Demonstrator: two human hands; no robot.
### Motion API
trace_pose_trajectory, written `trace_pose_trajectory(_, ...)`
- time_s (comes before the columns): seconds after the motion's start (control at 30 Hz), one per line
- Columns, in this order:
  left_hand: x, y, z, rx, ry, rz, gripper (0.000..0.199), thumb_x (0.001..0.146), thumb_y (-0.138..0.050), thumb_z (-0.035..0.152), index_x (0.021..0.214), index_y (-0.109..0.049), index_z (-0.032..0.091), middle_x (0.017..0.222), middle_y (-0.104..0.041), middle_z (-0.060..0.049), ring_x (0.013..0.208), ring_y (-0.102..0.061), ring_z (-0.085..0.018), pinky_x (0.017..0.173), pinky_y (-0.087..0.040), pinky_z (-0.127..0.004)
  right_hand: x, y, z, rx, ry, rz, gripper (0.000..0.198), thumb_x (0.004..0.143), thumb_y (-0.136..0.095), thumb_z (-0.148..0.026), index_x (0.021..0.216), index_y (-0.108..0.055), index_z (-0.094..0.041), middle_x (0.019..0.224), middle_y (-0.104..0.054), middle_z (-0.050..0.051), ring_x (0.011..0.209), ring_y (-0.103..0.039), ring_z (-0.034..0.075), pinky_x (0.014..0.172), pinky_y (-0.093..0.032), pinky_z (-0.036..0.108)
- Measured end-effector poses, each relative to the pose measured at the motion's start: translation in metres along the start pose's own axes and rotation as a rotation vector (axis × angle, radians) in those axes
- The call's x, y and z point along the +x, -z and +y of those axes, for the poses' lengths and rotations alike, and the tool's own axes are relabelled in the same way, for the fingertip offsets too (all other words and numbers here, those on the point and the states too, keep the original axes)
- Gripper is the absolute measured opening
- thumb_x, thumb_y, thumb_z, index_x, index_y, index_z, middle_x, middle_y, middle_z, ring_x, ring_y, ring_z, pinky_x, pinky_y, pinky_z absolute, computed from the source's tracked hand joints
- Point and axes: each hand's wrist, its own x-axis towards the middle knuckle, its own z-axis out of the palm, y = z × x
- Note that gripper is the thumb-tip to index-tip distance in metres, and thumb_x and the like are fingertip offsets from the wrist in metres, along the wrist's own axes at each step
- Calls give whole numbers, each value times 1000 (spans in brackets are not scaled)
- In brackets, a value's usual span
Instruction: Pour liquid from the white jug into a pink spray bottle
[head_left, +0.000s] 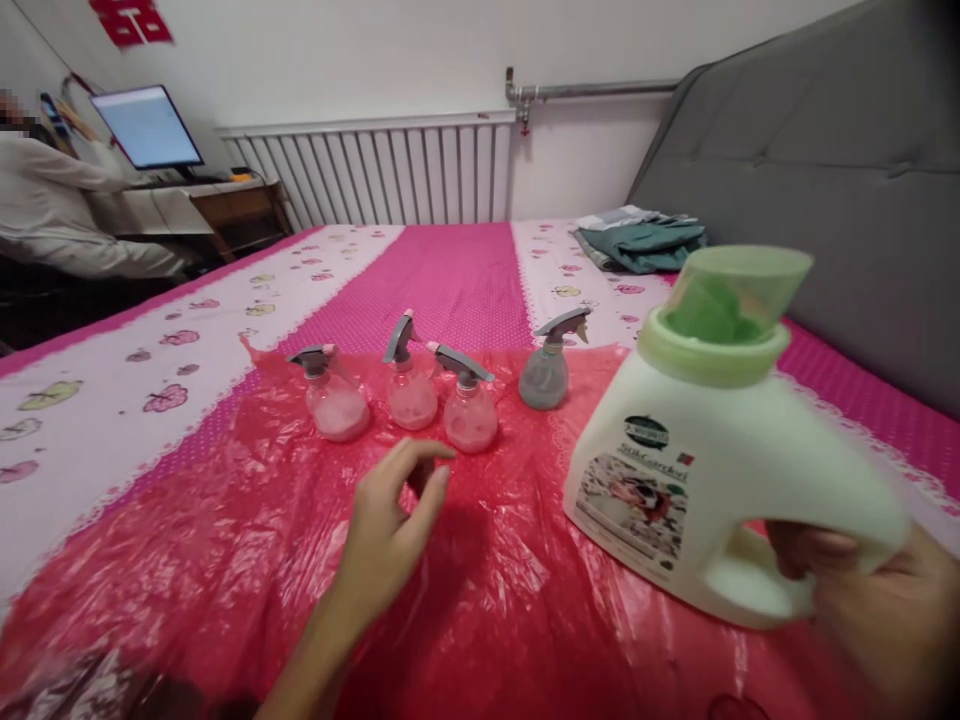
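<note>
My right hand [874, 590] grips the handle of a large white detergent bottle [720, 470], which has a green collar and a translucent green cap [731, 295]. The bottle stands tilted a little at the right; whether its base touches the sheet I cannot tell. Over the red plastic sheet [480, 570], my left hand [397, 505] has its fingers curled and apart, with nothing in them. Just beyond it are three small spray bottles: a left one [339, 408], a middle one [411, 393] and a right one [471, 415]. A fourth, greyer spray bottle [544, 378] stands farther right.
Beneath the sheet is a bed with a pink and white patterned cover [457, 270]. Folded cloths [637, 240] lie near the grey headboard [810, 140]. A radiator [382, 175] lines the wall. At the left, a person [60, 200] sits by a desk with a monitor [150, 128].
</note>
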Motion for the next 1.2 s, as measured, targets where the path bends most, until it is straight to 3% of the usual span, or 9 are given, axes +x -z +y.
trace_pose_trajectory(0.1,33,0,45,-135,-289,-40,29,98,-58,27,127,-64,26,100,-68,-3,87,-65,-17,80,-55,-31,-5,-3,-14,129,-116,23,22,84,-69,-39,69,-59,-26,65,-54,3,58,-51,18,56,-42,26)
trace_pose_trajectory(0.17,58,-2,77,-255,-420,-63,48,97,-61,28,144,-52,30,132,-66,-6,114,-67,-22,97,-56,-35,-6,-3,-23,158,-121,18,11,76,-70,-36,76,-65,-27,68,-56,2,62,-52,19,61,-43,27)
trace_pose_trajectory(0.27,88,-5,117,-343,-573,-163,55,99,-56,28,151,-42,37,167,-34,7,143,-53,-25,105,-53,-32,-7,-2,-31,131,-94,13,10,73,-66,-36,79,-66,-27,71,-57,2,65,-54,19,63,-42,28)
trace_pose_trajectory(0.37,102,-8,134,-349,-641,-445,45,97,-58,23,141,-52,25,155,-51,5,130,-64,-19,94,-57,-27,-7,-3,-36,113,-37,-11,10,74,-62,-36,78,-65,-27,70,-56,2,64,-54,19,62,-41,28)
trace_pose_trajectory(0.43,104,-10,130,-323,-654,-495,34,92,-69,21,125,-64,23,131,-70,2,115,-73,-17,89,-61,-26,-8,-4,-39,131,-10,-29,11,74,-60,-36,79,-65,-27,70,-56,1,63,-53,18,61,-40,28)
trace_pose_trajectory(0.63,106,-20,107,-70,-660,-221,15,92,-65,38,101,-72,28,98,-76,-2,90,-76,-20,75,-59,-28,-12,-1,-43,98,25,-81,14,75,-57,-35,83,-64,-27,73,-57,0,65,-55,18,62,-42,26)
trace_pose_trajectory(0.83,104,-13,124,304,-650,-75,27,93,-56,45,76,-68,27,66,-63,3,72,-69,-16,53,-41,-23,-12,-1,-32,-50,16,-52,22,74,-59,-47,80,-63,-27,66,-55,1,63,-57,19,61,-44,27)
trace_pose_trajectory(1.1,98,-24,120,364,-465,110,30,98,-57,35,72,-61,22,53,-49,2,68,-64,-19,60,-42,-27,-14,-11,-26,-144,128,-48,37,77,-56,-54,77,-63,-18,56,-52,0,50,-50,15,51,-37,25)
trace_pose_trajectory(1.2,93,-11,117,277,-396,55,33,98,-60,46,78,-65,21,57,-53,0,74,-67,-23,67,-48,-30,-12,-11,-27,-108,181,-74,37,79,-58,-53,79,-64,-17,57,-54,0,51,-52,15,51,-37,25)
